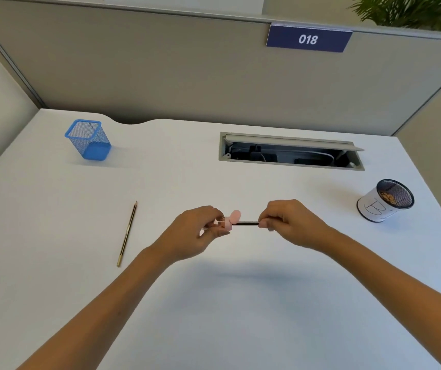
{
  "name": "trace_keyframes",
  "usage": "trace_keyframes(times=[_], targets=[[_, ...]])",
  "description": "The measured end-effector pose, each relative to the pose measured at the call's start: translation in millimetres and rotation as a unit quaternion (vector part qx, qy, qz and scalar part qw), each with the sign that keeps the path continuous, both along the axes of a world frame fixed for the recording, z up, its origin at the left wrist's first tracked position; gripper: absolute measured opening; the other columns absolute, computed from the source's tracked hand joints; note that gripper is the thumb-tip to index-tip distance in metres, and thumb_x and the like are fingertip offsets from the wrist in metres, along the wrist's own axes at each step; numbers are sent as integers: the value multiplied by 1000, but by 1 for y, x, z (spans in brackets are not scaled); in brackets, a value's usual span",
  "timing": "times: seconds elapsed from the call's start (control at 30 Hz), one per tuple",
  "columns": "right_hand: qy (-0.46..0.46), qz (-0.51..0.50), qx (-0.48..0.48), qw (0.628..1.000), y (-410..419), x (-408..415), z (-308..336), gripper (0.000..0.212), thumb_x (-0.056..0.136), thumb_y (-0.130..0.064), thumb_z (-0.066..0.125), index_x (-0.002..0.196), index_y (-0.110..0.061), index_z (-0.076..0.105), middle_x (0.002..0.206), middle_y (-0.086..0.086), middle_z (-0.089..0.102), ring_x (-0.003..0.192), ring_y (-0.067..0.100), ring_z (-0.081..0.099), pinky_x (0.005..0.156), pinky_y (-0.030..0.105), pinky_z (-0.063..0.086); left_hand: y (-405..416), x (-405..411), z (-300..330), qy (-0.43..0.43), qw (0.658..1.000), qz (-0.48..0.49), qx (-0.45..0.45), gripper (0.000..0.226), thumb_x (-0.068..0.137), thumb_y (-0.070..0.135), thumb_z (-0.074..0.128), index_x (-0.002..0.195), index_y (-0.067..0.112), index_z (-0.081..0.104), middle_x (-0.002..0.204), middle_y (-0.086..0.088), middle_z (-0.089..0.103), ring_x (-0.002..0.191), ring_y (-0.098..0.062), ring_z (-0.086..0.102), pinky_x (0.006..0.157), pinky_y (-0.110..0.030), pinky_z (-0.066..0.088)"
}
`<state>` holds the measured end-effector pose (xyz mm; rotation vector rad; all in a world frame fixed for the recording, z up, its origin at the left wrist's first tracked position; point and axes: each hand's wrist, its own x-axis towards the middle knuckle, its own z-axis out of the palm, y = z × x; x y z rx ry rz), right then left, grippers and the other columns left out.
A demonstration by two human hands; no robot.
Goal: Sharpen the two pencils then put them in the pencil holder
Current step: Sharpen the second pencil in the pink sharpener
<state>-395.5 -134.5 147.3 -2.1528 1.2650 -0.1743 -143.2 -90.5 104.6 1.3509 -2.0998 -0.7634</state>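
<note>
My left hand point(200, 231) grips a small pink sharpener point(231, 220) above the middle of the white desk point(214, 303). A dark pencil point(247, 223) lies level between my hands, one end inside the sharpener, the other end pinched by my right hand point(286, 220). A second black-and-gold pencil point(127, 233) lies on the desk to the left, tip pointing away from me. The blue mesh pencil holder point(89, 139) stands upright and empty at the far left.
A round black mesh cup wrapped in white paper point(384, 200) stands at the right edge with shavings inside. An open cable tray point(290, 152) is set into the desk at the back. Grey partition walls enclose the desk.
</note>
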Motion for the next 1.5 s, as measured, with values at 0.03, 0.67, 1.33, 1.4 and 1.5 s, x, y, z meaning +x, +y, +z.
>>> trace_keyframes(times=[0.03,0.67,1.33,1.4,1.5], targets=[[-20,-23,88,996,0,2,1,17,94,-22,57,85,-17,71,67,-10,58,61,7,49,61,23,38,-2,4,-1,-33,997,-23,-62,26,95,42,54,97,18,65,82,9,60,72,-9,49,64,-17,38],[174,116,-246,946,27,12,24,9,93,-26,58,100,-23,64,82,-6,63,68,21,59,54,29,43,-14,46,28,150,893,-72,419,45,94,45,58,100,2,70,62,3,36,50,-12,22,46,-19,16],[127,112,-163,972,40,37,30,15,95,-31,52,93,-19,60,78,-6,61,64,13,53,57,27,43,-1,60,30,133,905,-74,396,36,95,46,56,86,15,72,61,6,40,55,-13,29,50,-23,19],[147,151,-329,920,40,34,24,17,93,-24,51,86,-17,64,71,-4,59,56,20,52,48,26,37,0,58,34,165,860,-73,478,37,97,44,51,79,20,71,58,7,40,52,-12,23,48,-22,14],[143,149,-385,900,40,36,22,7,87,-16,60,81,-18,65,63,-3,55,51,22,48,51,24,26,4,55,38,191,828,-66,523,41,101,42,43,75,26,70,55,13,46,49,-8,24,48,-20,11]])
